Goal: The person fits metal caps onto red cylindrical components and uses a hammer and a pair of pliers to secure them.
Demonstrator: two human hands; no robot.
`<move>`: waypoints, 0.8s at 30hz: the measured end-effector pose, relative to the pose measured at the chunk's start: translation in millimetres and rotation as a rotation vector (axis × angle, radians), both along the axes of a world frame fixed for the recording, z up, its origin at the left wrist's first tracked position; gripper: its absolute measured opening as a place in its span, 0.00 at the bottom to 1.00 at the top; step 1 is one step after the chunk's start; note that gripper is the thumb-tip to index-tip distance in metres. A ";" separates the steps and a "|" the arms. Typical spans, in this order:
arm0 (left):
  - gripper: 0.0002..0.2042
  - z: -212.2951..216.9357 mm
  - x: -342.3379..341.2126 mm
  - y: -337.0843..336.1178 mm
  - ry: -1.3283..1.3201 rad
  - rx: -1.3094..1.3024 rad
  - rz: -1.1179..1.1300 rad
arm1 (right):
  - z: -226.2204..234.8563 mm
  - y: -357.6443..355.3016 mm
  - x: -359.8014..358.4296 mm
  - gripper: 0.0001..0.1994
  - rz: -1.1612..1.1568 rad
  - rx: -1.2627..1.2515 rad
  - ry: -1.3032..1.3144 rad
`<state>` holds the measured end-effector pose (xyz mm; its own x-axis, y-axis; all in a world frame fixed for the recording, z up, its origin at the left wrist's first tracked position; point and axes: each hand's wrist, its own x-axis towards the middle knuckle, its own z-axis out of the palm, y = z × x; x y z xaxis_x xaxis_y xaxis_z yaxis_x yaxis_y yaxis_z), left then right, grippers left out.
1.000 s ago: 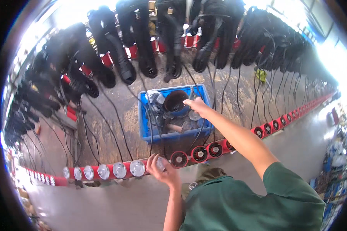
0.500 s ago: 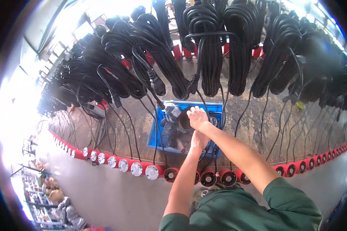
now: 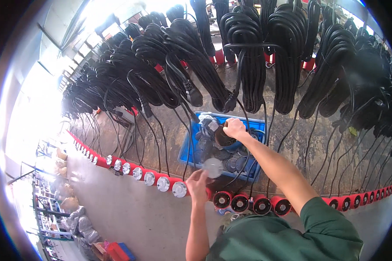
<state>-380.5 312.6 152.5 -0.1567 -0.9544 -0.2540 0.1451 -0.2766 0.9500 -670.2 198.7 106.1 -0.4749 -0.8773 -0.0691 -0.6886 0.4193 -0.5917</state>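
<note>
My left hand (image 3: 197, 185) is closed, pinching a round translucent disc (image 3: 213, 168) between thumb and fingers. It is just above the row of red housings, at the near edge of a blue crate (image 3: 187, 150). My right hand (image 3: 235, 128) is closed at the rim of a brown, round, open container (image 3: 223, 139), which sits tilted in the crate; its fingertips are partly hidden. Several dark grey discs (image 3: 236, 163) lie in the crate, and a pale crumpled bundle (image 3: 209, 122) is at its back left corner.
Coiled black cables with plugs (image 3: 244, 65) stand along the back, their leads crossing the brown worktop (image 3: 309, 143). Red round housings (image 3: 222, 199) line the front edge; those on the left carry clear faces (image 3: 179, 189), those on the right show dark ones. Grey floor lies in front.
My left hand has left the right wrist and moved left and nearer, now with a translucent disc. My right hand stays at the brown container. The whole view has shifted slightly.
</note>
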 end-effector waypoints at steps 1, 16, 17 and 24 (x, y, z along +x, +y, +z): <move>0.11 -19.0 21.6 -12.2 -0.208 -0.029 0.027 | 7.7 1.4 5.1 0.12 0.015 -0.041 -0.009; 0.33 65.5 43.5 -0.7 0.803 0.228 -0.384 | 142.0 136.5 101.9 0.11 0.552 -0.420 -0.757; 0.33 69.4 40.4 4.6 0.728 0.188 -0.395 | 150.0 144.4 106.9 0.11 0.536 -0.289 -0.807; 0.32 80.5 33.3 21.6 0.687 0.198 -0.427 | 151.6 146.9 125.3 0.08 0.670 -0.527 -0.341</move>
<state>-347.2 334.2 233.0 -0.6764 -0.7256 -0.1263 0.5199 -0.5919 0.6160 -544.9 345.7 257.7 0.1167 -0.9195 0.3754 -0.4433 -0.3865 -0.8088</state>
